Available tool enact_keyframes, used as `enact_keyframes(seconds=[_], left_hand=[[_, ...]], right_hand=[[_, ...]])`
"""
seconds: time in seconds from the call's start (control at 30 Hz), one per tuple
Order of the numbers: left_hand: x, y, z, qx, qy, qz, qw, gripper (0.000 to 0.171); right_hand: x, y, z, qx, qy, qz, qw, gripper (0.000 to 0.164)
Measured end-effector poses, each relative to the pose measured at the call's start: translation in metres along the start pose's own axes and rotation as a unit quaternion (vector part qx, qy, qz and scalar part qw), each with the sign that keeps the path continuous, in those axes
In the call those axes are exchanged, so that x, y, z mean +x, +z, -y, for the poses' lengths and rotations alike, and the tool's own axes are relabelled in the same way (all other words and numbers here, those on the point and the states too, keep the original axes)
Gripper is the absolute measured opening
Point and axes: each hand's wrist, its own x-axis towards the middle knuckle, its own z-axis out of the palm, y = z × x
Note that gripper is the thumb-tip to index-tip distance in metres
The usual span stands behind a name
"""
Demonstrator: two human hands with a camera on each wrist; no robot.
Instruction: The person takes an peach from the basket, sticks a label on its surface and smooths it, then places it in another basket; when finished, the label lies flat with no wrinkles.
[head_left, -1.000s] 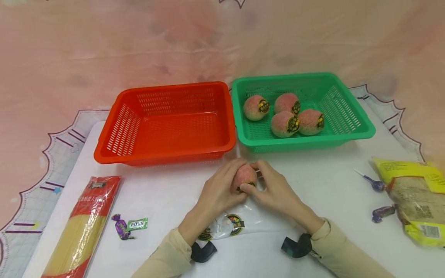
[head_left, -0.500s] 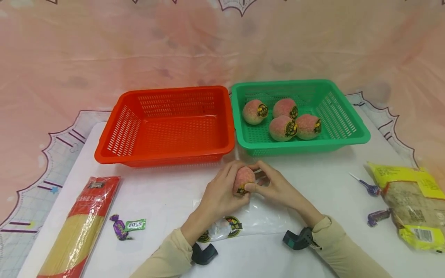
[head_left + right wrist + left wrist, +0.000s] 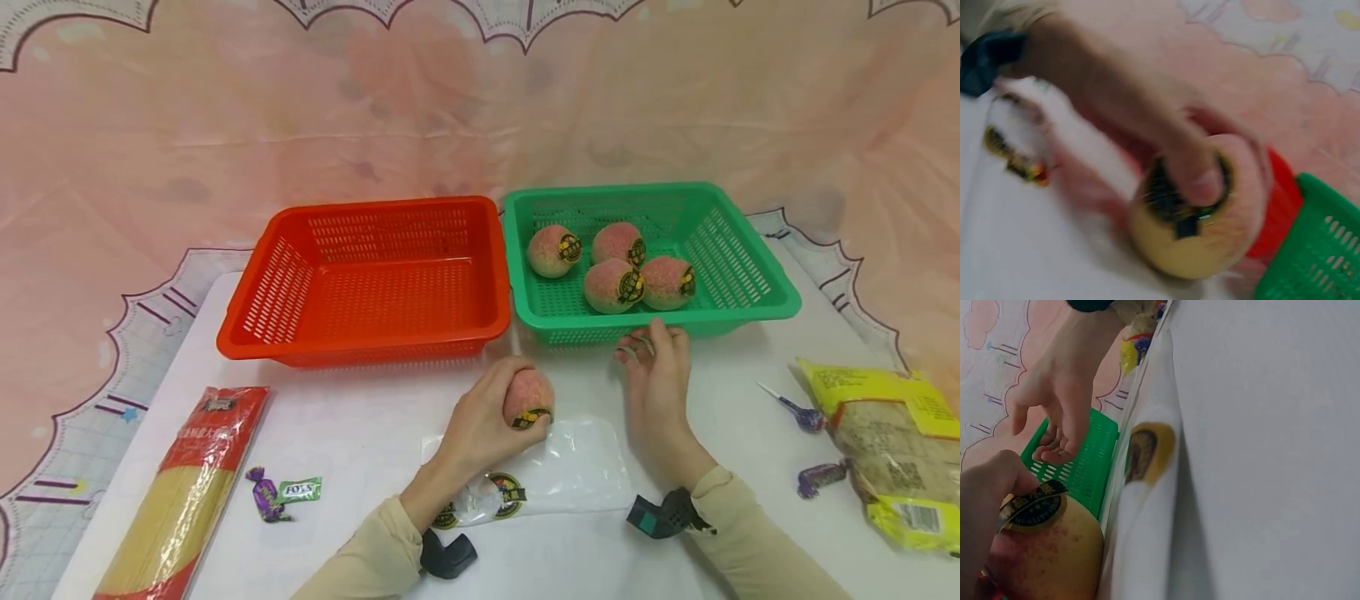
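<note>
A pink peach with a black-and-gold sticker sits in my left hand, above a clear plastic bag lying flat. In the right wrist view, the thumb of that hand presses on the peach's sticker. My right hand holds nothing; its fingers are loosely bent by the front rim of the green basket, and whether they touch it I cannot tell. Several stickered peaches lie inside that basket. Left of it stands a red basket with nothing in it.
At the left lie a long pack of noodles, a purple-wrapped candy and a green-wrapped candy. A lollipop, another purple candy and a yellow bag lie at the right.
My right hand has let go of the peach and moved right and forward to the green basket's front. My left hand still holds the peach in nearly the same spot. The head view has tilted slightly up.
</note>
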Motion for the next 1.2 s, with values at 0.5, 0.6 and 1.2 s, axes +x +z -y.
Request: enact_keyframes(seconds=[0.5, 0.6, 1.2], left_hand=[[0.001, -0.007, -0.004, 0.017, 0.022, -0.020, 0.9994, 0.059], [0.005, -0.014, -0.014, -0.037, 0.022, -0.024, 0.9988, 0.060], [0.100, -0.051, -0.083, -0.288, -0.102, -0.088, 0.9480, 0.067]], right_hand=[[0.026, -0.024, 0.045, 0.200, 0.009, -0.121, 0.972, 0.034], [0.027, -0.024, 0.047, 0.203, 0.007, -0.127, 0.971, 0.038], [0.024, -0.020, 0.049, 0.224, 0.019, -0.107, 0.969, 0.037]])
